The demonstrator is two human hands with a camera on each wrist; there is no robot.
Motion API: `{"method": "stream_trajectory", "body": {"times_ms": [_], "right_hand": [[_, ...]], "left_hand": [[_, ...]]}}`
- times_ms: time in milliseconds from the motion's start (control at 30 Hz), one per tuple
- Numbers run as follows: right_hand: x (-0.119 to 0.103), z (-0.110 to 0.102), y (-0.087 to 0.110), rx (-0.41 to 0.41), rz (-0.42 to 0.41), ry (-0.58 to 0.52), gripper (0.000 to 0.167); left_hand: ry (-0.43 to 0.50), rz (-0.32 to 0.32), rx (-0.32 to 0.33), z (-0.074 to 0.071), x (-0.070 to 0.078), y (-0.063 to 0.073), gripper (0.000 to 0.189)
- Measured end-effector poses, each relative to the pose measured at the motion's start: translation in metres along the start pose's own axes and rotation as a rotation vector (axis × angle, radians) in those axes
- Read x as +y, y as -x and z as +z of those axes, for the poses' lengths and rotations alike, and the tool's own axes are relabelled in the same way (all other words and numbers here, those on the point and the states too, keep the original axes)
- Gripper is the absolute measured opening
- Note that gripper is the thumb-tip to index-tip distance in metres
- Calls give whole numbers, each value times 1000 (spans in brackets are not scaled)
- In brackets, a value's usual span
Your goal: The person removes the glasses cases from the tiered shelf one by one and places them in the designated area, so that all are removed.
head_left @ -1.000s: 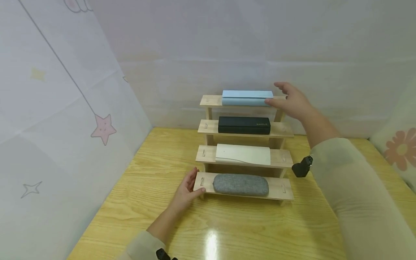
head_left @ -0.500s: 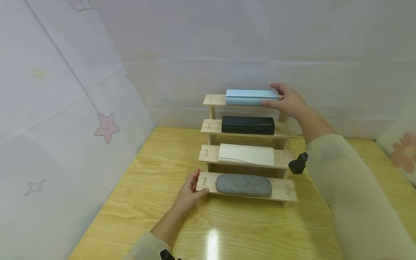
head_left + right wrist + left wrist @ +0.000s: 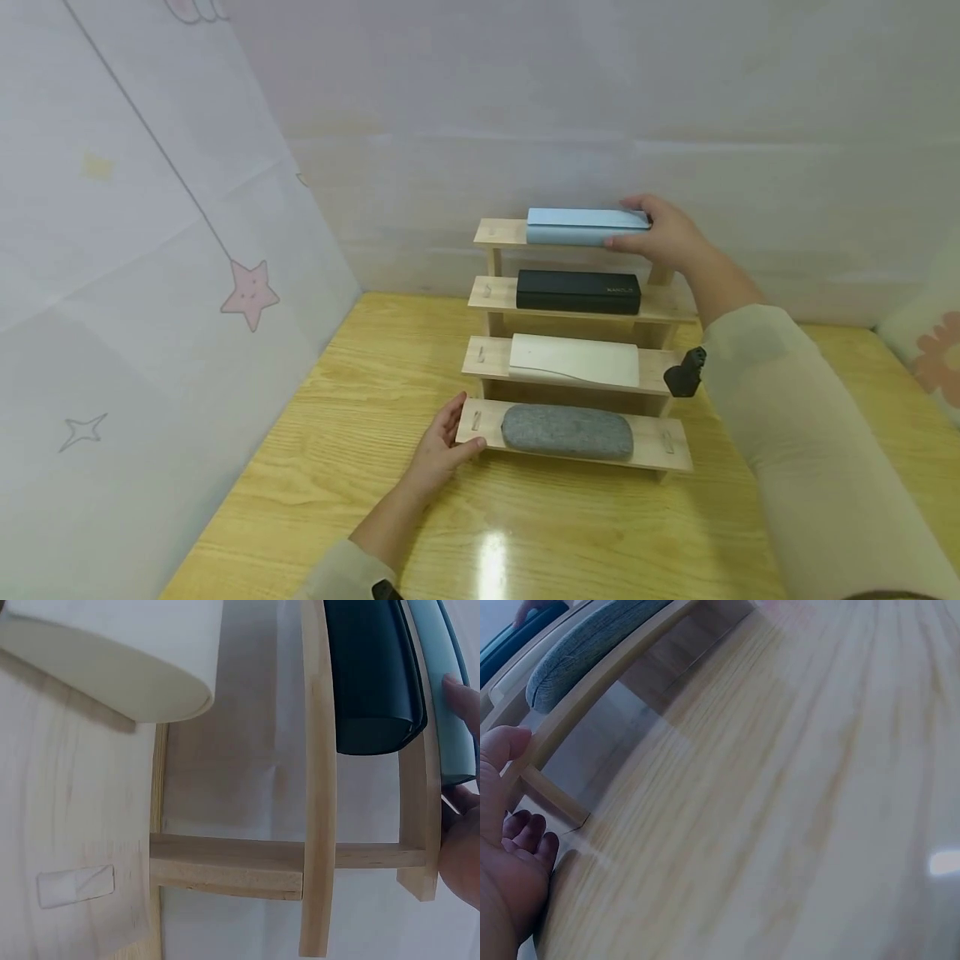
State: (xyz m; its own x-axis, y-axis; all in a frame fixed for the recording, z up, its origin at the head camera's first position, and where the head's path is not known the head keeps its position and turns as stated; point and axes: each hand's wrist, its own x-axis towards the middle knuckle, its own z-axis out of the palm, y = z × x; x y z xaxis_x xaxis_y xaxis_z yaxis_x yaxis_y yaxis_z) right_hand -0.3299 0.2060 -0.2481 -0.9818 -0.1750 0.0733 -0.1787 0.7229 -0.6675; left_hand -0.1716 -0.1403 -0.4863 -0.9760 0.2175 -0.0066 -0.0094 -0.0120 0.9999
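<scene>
A tiered wooden display rack (image 3: 495, 358) carries one glasses case per shelf. On the top shelf lies a light blue glasses case (image 3: 577, 227); my right hand (image 3: 667, 235) grips its right end, thumb across the front and fingers behind. The right wrist view shows that thumb on the blue case (image 3: 442, 697) too. Below it sit a black glasses case (image 3: 573, 292), a cream flap case (image 3: 573, 360) and a grey fabric glasses case (image 3: 566, 432). My left hand (image 3: 438, 450) holds the left end of the bottom shelf, thumb at its front edge, fingers curled below in the left wrist view.
The rack stands on a yellowish wood-grain table (image 3: 315, 467), close to a pale cloth backdrop (image 3: 465, 100). Another cloth wall with star drawings (image 3: 251, 293) rises at the left. A shelf's right end (image 3: 315, 825) juts out near my right wrist camera.
My right hand has moved left onto the blue case's end, and its thumb and fingers have closed round it. The left hand keeps its hold; the whole head view has shifted slightly.
</scene>
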Motion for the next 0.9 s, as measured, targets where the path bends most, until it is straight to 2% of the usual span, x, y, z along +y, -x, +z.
{"method": "stream_trajectory", "body": {"times_ms": [233,533,900], "right_hand": [[4,-2,2,-10,-14,-4,83],[7,-3,5,-15,-17,-14,78],[8,-3,11,36,29,-120,80]], "left_hand": [[-23,3,10,1,2,1,84],[23,-6,5,2,1,-1,85],[-13,3,0,1,0,-1,84]]}}
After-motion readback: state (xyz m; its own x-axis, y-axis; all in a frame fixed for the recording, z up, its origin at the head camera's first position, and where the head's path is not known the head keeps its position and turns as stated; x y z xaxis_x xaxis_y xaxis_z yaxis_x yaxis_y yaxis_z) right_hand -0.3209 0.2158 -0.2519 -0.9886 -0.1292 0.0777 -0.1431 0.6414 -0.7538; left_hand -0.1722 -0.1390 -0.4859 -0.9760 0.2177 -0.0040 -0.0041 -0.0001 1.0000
